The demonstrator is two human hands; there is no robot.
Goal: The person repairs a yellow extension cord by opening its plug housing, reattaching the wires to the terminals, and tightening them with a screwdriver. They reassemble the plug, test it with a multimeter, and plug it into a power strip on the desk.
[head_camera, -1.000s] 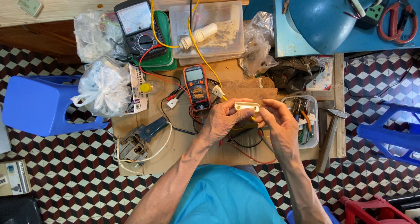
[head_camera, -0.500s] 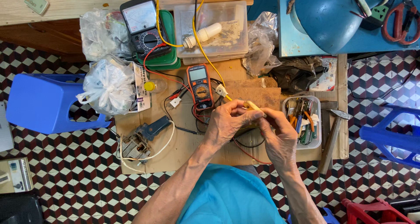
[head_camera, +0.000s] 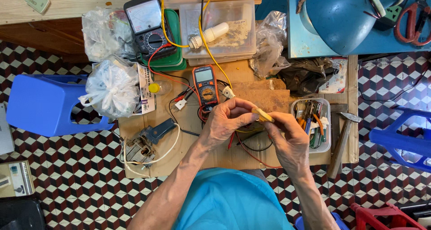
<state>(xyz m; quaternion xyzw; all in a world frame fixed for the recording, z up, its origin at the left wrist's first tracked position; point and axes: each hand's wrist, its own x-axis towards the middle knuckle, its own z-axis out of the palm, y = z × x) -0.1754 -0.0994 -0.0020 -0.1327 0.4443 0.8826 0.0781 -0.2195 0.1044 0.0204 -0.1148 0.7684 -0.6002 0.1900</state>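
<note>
Head view looks straight down on a low wooden bench [head_camera: 148,167] set on a checkered tile floor. Both hands meet above the middle of the bench. The left hand [head_camera: 226,122] and the right hand [head_camera: 287,138] each pinch a small pale yellowish part [head_camera: 261,115] between fingers and thumb, the left gripping its near end and the right closing on its far end, so the part sits tilted between the two sets of fingertips. What kind of part it is cannot be told.

Red and black wires [head_camera: 251,151] lie on the bench just under the hands. An orange multimeter [head_camera: 206,87] lies just beyond the left hand, and a larger black meter [head_camera: 147,24] sits farther up on a green tray. A clear plastic box [head_camera: 233,32] beside that meter holds a white bulb [head_camera: 208,35]. Right of the right hand stands a small clear tub of tools [head_camera: 312,122], with a hammer [head_camera: 342,138] just past it. A knotted white plastic bag [head_camera: 112,86] rests at the bench's left edge, next to a blue plastic stool [head_camera: 40,104].
</note>
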